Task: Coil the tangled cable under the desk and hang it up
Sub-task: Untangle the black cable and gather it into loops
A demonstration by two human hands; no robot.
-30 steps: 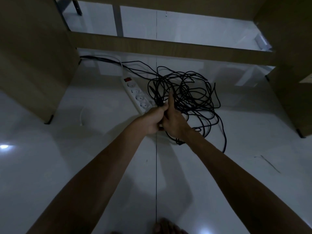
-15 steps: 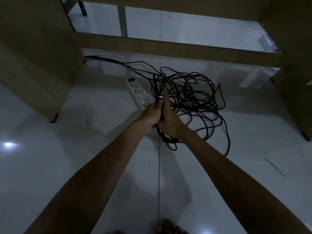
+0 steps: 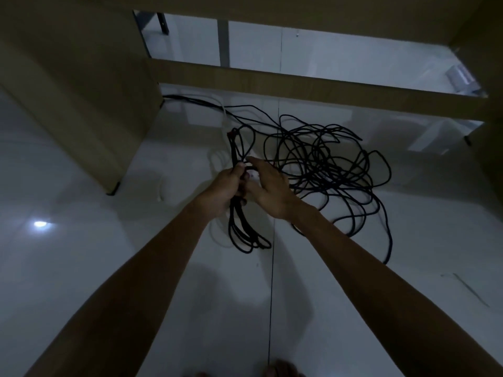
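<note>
A long black cable (image 3: 324, 164) lies in a loose tangle on the white tiled floor under the wooden desk. My left hand (image 3: 224, 187) grips a bundle of several gathered loops (image 3: 242, 229), which stick up above the fist and hang down below it. My right hand (image 3: 268, 187) sits just right of the bundle, fingers fairly straight, laying a strand across the top of my left fist. The rest of the cable trails off to the right and back toward the desk's rear.
A white power strip (image 3: 251, 174) lies mostly hidden behind my hands, with a white cord (image 3: 217, 104) running back left. Desk side panels (image 3: 81, 91) stand left and right, and a wooden crossbar (image 3: 313, 88) spans the back. My toes (image 3: 280, 371) show at the bottom edge.
The view has shifted, so everything sits further right and lower. My left hand has lifted the bundle of loops up and left, clear of the tangle. My right hand has opened from its grip.
</note>
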